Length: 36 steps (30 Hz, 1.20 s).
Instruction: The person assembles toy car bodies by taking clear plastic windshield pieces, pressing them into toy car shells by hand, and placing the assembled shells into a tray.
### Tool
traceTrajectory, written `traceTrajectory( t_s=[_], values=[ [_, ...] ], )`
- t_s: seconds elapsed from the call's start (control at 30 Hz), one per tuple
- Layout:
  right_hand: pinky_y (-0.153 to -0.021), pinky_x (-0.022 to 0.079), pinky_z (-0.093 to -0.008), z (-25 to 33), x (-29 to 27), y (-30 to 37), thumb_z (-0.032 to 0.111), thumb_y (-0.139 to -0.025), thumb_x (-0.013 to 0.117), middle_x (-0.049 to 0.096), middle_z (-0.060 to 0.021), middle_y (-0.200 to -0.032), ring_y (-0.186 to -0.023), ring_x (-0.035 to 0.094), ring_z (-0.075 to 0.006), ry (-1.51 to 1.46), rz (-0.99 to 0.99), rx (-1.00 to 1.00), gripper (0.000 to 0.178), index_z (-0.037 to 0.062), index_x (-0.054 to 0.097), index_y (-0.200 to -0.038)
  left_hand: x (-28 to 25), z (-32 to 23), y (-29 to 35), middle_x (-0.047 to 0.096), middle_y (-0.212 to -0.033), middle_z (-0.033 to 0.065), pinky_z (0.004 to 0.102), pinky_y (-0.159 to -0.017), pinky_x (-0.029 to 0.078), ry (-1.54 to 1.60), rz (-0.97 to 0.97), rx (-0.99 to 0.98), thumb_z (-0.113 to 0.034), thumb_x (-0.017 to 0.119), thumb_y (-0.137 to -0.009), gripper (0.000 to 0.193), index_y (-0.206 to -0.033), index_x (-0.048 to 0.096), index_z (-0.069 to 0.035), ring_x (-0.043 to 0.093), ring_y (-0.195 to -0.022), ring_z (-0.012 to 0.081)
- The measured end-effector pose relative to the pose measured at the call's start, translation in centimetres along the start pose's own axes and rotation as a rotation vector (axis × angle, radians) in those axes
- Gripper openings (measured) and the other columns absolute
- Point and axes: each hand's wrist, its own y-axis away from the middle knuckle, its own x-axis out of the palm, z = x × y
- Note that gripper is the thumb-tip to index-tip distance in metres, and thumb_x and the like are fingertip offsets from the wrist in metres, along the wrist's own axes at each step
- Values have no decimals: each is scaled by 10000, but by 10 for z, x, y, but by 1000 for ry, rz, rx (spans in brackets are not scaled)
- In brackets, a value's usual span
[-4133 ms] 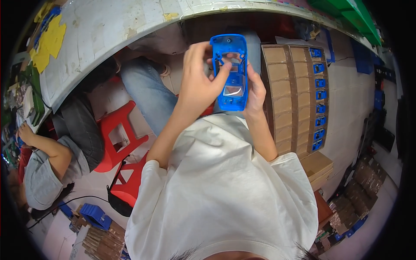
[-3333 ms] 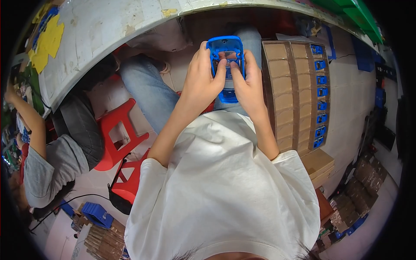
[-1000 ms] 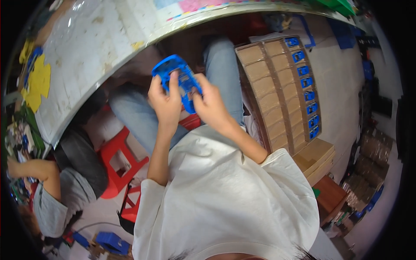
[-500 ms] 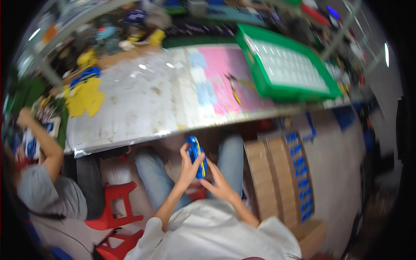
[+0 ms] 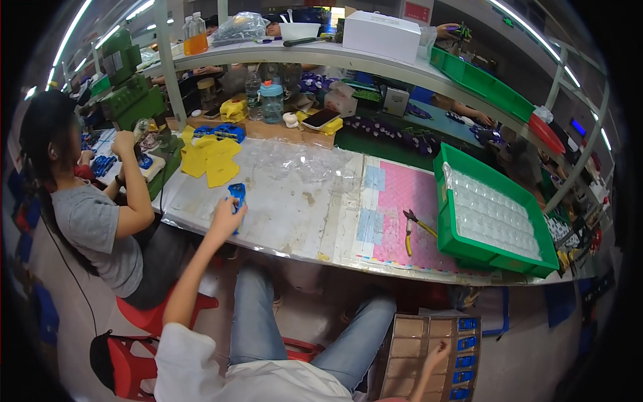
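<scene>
Blue plastic makes up the shell (image 5: pixel 238 191) gripped in your left hand (image 5: pixel 229 216), its fingers closed around it over the front left of the worktop (image 5: pixel 284 218); whether it touches the surface, you cannot tell from here. Your right hand (image 5: pixel 439 351), fingers loosely curled, is over the divided carton (image 5: pixel 406 348) beside your right leg, and whether it has hold of anything cannot be told. Behind the shell you have yellow cloths (image 5: pixel 213 161), with crumpled clear film (image 5: pixel 295 164) to their right. One green tray (image 5: pixel 455 242) of clear moulded plastic blocks the right end, and one pair of yellow-handled pliers (image 5: pixel 410 233) lies just beside it on a pink sheet (image 5: pixel 395 197). Count five blue pieces (image 5: pixel 464 362) showing in the carton's right column, one phone (image 5: pixel 321 119) at the back, and two orange-filled bottles (image 5: pixel 195 36) on the shelf (image 5: pixel 315 53) above. Your worktop is pale, stained and scuffed; at your left sits a co-worker in a grey shirt (image 5: pixel 90 218), and strip lights (image 5: pixel 69 40) run overhead.
</scene>
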Motion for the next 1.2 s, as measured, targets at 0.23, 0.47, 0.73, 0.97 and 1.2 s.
traceTrajectory(
  t_s=[0.23,0.47,0.73,0.97,1.2],
  values=[
    [-906,353,-434,-116,-40,-120,160,-775,543,433,-251,-1180,-1077,438,-373,668,-172,353,448,-77,424,-1136,1,83,-56,491,-947,249,457,-740,436,-388,19,-189,-284,632,-708,317,-819,556,4,497,-878,400],
    [-859,408,-469,-188,-47,-153,422,-813,477,492,-185,-1169,-1061,457,-379,974,121,587,565,70,395,-1248,23,41,-67,480,-1070,237,453,-860,380,-719,-214,11,-236,631,-695,369,-947,537,16,456,-1006,381],
    [-830,419,-478,-194,-45,-160,523,-788,470,530,-182,-1112,-1053,465,-361,1014,-7,666,582,129,438,-1215,94,-87,-56,494,-1088,206,404,-867,374,-59,193,632,-186,628,-697,305,-946,526,-42,459,-1020,359],
    [-715,421,-452,-168,-72,-149,466,-730,630,532,-233,-833,-794,514,-391,636,-565,204,559,-71,506,-821,142,-108,-54,507,-1046,159,371,-812,388,26,303,504,-189,645,-689,339,-949,515,-14,471,-971,318],
    [-720,412,-368,-48,-80,-100,321,-775,655,524,-148,-821,-755,487,-270,271,-676,48,410,-33,483,-886,167,-136,-56,497,-964,113,370,-766,379,74,73,767,-37,601,-656,299,-945,525,-49,461,-941,284]
  ],
)
